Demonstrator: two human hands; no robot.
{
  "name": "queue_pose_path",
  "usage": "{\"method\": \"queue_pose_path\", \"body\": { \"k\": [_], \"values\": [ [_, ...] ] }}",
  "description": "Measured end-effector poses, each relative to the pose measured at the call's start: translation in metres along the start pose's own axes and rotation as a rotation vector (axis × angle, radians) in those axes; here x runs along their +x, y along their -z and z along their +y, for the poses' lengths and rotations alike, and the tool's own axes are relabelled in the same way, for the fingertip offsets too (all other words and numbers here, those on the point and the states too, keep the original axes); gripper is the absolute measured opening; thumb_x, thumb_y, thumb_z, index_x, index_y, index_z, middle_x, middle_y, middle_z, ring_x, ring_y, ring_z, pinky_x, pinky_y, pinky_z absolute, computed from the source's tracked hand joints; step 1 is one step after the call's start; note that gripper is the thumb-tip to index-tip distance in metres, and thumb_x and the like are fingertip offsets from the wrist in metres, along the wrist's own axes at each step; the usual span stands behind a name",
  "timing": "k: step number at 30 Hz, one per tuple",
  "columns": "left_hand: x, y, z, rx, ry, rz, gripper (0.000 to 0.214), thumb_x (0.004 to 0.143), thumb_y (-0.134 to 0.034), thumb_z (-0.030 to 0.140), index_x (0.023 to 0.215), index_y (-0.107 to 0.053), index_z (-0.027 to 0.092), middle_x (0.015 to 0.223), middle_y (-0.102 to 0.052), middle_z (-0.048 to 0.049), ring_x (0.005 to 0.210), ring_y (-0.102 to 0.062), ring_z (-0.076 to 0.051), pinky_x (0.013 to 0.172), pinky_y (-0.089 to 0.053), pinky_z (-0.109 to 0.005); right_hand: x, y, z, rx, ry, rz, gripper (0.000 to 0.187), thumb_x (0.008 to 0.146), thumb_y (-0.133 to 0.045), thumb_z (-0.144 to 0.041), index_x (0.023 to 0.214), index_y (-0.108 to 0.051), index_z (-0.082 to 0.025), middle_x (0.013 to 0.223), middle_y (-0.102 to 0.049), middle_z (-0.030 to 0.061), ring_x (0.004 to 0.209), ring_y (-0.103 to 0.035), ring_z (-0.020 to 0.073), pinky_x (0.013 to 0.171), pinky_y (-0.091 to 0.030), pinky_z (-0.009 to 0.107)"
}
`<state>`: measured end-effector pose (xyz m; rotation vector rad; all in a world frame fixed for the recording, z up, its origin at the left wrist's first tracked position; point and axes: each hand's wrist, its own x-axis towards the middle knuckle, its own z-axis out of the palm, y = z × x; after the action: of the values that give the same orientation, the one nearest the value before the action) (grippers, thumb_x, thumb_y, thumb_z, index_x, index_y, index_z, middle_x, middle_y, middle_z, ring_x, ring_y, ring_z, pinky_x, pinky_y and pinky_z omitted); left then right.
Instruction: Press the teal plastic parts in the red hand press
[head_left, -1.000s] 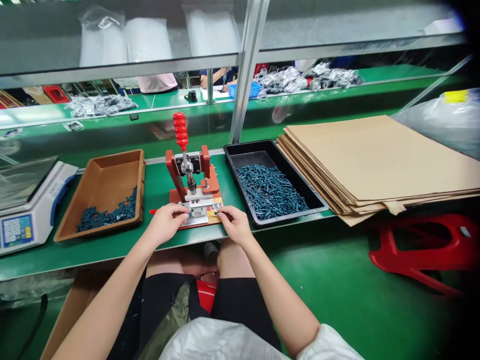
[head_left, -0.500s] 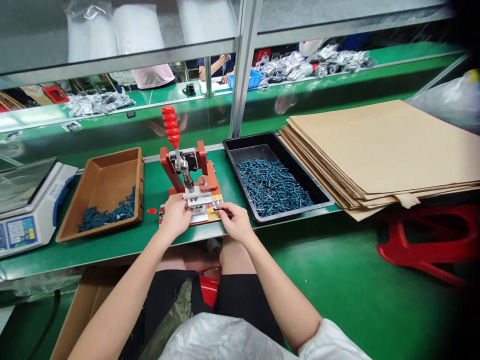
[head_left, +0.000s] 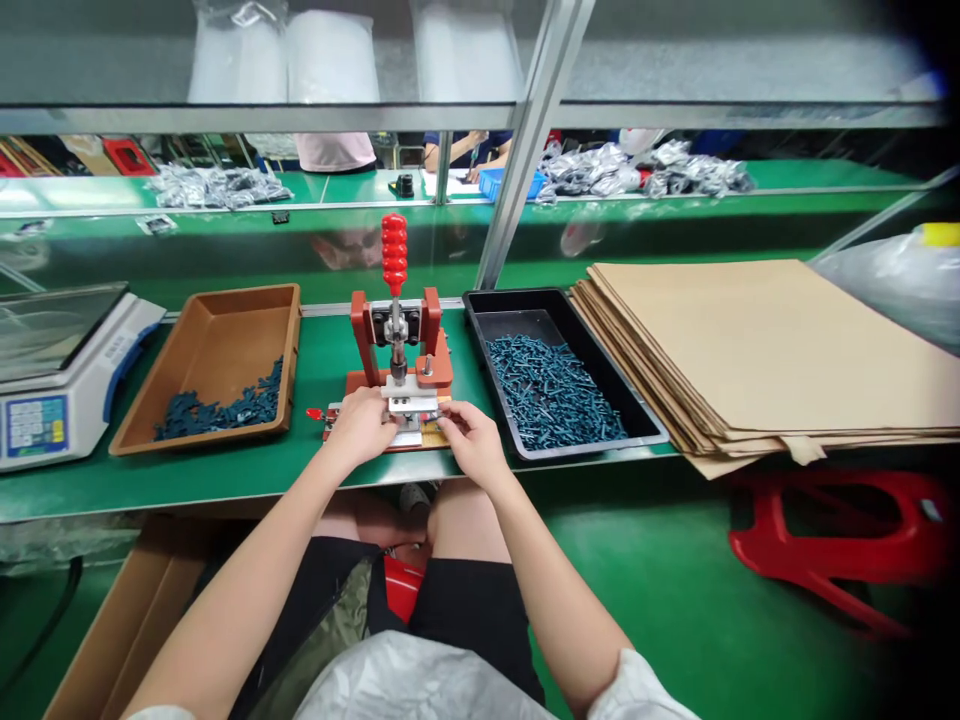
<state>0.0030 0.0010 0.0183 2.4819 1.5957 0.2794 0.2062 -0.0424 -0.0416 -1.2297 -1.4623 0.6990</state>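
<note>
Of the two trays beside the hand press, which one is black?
The tray right of the press, by the cardboard; the left tray is brown.

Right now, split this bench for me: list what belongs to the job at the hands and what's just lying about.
Part of the job: left hand, right hand, red-handled toggle press, teal fasteners in the black tray, dark parts in the brown tray.

Lying about: digital scale, stacked cardboard sheets, red stool.
</note>
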Motion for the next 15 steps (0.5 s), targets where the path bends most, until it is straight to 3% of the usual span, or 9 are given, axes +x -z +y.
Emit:
{"method": "queue_pose_path", "body": {
  "k": [5, 9, 15],
  "values": [
    [-0.003, 0.003, -0.005, -0.042, -0.032, -0.023, 0.034, 0.075, -0.077, 0.037, 0.105, -0.075, 0.021, 0.106, -0.073, -0.0114, 0.104, -0.065, -0.035, 0.091, -0.052, -0.045, 0.020, -0.021, -0.001, -0.030, 0.065, -0.134, 0.015, 0.083, -0.064, -0.020, 0.092, -0.075, -0.022, 0.096, -0.074, 0.0046, 0.091, -0.068, 0.0211, 0.087, -0.054, 0.035],
    [-0.004, 0.002, -0.005, -0.083, -0.046, 0.003, 0.030, 0.075, -0.077, 0.033, 0.101, -0.076, 0.020, 0.110, -0.073, -0.0112, 0.106, -0.064, -0.034, 0.093, -0.052, -0.046, 0.028, -0.034, 0.001, 0.014, 0.059, -0.153, 0.020, 0.079, -0.066, -0.017, 0.094, -0.077, -0.024, 0.105, -0.076, 0.0040, 0.098, -0.070, 0.0219, 0.093, -0.054, 0.035],
    [-0.011, -0.007, -0.001, -0.089, -0.044, 0.097, 0.024, 0.077, -0.073, 0.031, 0.098, -0.075, 0.018, 0.107, -0.072, -0.0125, 0.104, -0.064, -0.034, 0.093, -0.051, -0.048, 0.025, -0.033, 0.002, 0.001, 0.091, -0.168, 0.021, 0.080, -0.067, -0.016, 0.095, -0.079, -0.024, 0.108, -0.076, 0.0040, 0.100, -0.071, 0.0224, 0.094, -0.055, 0.036]
  ]
}}
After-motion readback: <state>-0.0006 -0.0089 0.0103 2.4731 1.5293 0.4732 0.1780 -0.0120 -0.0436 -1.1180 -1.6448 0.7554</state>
